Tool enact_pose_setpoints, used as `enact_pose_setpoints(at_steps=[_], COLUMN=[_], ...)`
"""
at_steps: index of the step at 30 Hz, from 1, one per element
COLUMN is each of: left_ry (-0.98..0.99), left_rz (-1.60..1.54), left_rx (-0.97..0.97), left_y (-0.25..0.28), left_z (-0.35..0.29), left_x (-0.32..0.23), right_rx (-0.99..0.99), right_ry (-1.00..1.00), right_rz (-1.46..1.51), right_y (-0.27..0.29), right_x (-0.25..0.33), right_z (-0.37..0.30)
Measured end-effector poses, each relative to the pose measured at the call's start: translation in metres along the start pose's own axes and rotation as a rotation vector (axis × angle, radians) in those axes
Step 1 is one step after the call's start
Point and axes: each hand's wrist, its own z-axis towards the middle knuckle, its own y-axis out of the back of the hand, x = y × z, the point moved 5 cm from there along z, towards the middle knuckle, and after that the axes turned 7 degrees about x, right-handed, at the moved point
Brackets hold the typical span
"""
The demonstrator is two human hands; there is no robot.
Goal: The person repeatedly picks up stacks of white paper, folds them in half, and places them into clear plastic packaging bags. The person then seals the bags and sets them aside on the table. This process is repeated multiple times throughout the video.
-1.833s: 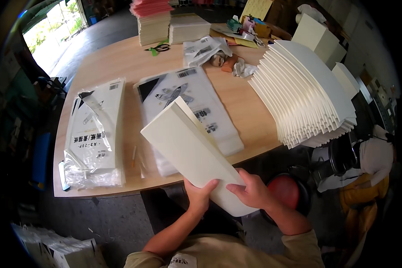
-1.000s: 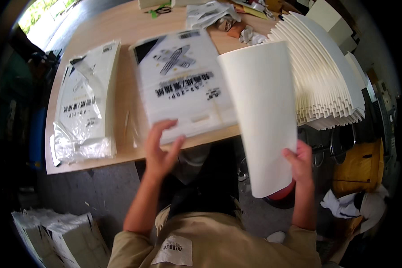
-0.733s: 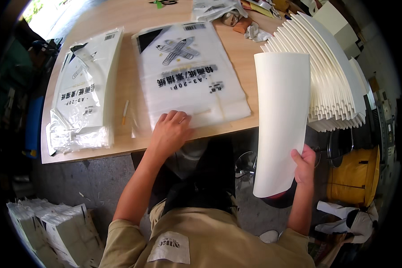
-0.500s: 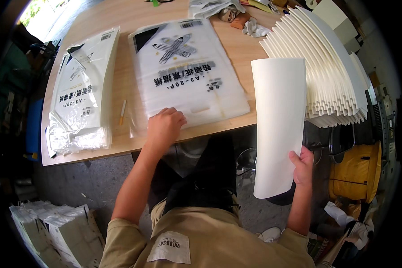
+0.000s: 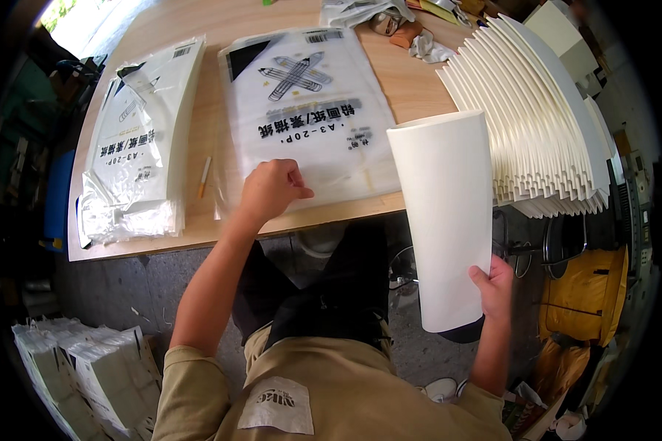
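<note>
Two hands in view, both the person's own. Left hand (image 5: 271, 189) lies on the near edge of a clear plastic sleeve (image 5: 309, 121) printed with crossed pencils, flat on the wooden table (image 5: 412, 81). Fingers curled, thumb out toward the right; it looks to be pinching the sleeve's lower edge, though the contact under the fingers is hidden, so I cannot tell if it truly grips.

Right hand (image 5: 493, 287) is closed on the lower right corner of a stack of cream paper sheets (image 5: 445, 213), thumb across the front face. Sheets are bowed into a shallow curve, held upright off the table's near edge, over the person's lap, just right of the sleeve.

Second stack of printed plastic sleeves (image 5: 143, 147) lies at the left of the table, partly crumpled. Small pale stick-like thing (image 5: 204, 176) lies between the two sleeve piles. Large fanned pile of cream sheets (image 5: 544, 125) sits at the table's right end. More bagged packs (image 5: 81, 367) rest on the floor lower left. Yellow bag (image 5: 585, 294) on the floor, right.
</note>
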Motion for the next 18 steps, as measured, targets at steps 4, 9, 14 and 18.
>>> enact_pose_setpoints(at_steps=[4, 9, 14, 18], left_ry=[0.027, -0.03, -0.129, -0.27], left_rz=[0.16, 0.169, 0.256, 0.507], left_rx=[0.042, 0.043, 0.022, -0.099], left_y=[0.002, -0.004, -0.012, -0.023], left_z=[0.0, 0.012, 0.002, -0.013], left_x=[-0.013, -0.006, -0.015, -0.037], right_rx=[0.02, 0.042, 0.053, 0.062], right_ry=[0.004, -0.02, -0.007, -0.016], right_rz=[-0.029, -0.072, -0.092, -0.095], right_y=[-0.001, -0.004, -0.012, -0.014], right_x=[-0.004, -0.01, -0.013, -0.013], right_z=[-0.003, -0.008, -0.011, -0.014])
